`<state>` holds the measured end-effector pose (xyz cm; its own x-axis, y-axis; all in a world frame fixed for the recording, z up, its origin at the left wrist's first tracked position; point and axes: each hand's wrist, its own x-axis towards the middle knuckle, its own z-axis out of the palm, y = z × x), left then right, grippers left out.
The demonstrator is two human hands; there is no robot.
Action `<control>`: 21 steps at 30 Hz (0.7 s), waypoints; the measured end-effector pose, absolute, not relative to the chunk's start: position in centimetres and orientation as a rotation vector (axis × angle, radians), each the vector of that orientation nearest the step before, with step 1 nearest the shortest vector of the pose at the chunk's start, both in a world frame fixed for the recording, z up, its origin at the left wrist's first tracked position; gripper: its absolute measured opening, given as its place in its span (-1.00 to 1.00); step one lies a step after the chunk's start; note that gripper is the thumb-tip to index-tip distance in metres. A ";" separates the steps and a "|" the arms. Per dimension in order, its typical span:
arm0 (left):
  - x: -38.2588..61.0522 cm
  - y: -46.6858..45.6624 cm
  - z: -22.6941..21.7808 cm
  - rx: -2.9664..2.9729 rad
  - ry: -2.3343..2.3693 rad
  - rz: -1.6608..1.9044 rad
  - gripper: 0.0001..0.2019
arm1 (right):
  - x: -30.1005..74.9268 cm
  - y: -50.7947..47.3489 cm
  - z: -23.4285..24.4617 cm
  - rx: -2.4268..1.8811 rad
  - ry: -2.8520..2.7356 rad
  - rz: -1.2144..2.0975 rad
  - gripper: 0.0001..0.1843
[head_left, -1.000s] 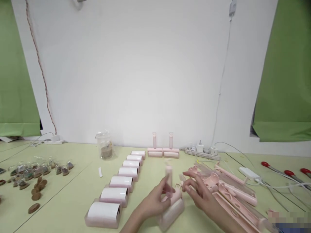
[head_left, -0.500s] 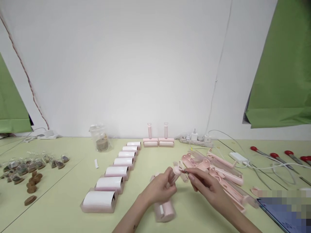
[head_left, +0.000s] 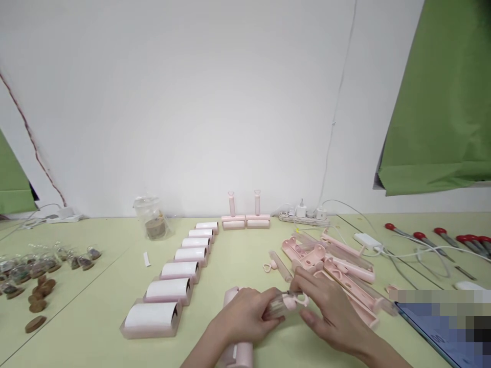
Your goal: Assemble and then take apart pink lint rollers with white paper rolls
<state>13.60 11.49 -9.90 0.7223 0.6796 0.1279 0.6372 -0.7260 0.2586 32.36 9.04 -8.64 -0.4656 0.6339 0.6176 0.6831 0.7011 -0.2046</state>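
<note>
My left hand is closed around the clear handle of a pink lint roller. The roller's pink head shows below and behind that hand. A pink loop sticks out from the handle's end. My right hand is curled over this end, fingertips above the loop and thumb below. At its fingertips is a small thin dark piece, too small to name. Just beyond the hands lies another clear handle with a pink heart-shaped loop.
White-sheeted rolls in pink cases form a row on the left. Two lint rollers stand by the wall. Pink roller frames are heaped at right, near cables, red-ended tools and a phone. Small glass-domed items lie far left.
Both hands and the lint roller have moved lower and nearer to me. The handle's end has turned to point right. My right fingers now curl over the loop; a loose handle has come into view.
</note>
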 end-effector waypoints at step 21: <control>14.6 10.1 -10.5 2.679 1.158 0.345 -0.89 | 30.9 8.3 -10.4 -1.009 -2.010 0.029 -0.76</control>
<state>14.64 10.13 -10.55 0.6653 0.7348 0.1325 0.6875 -0.6721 0.2751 30.87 8.31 -10.38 -0.3004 0.6627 0.6860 0.6424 0.6722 -0.3681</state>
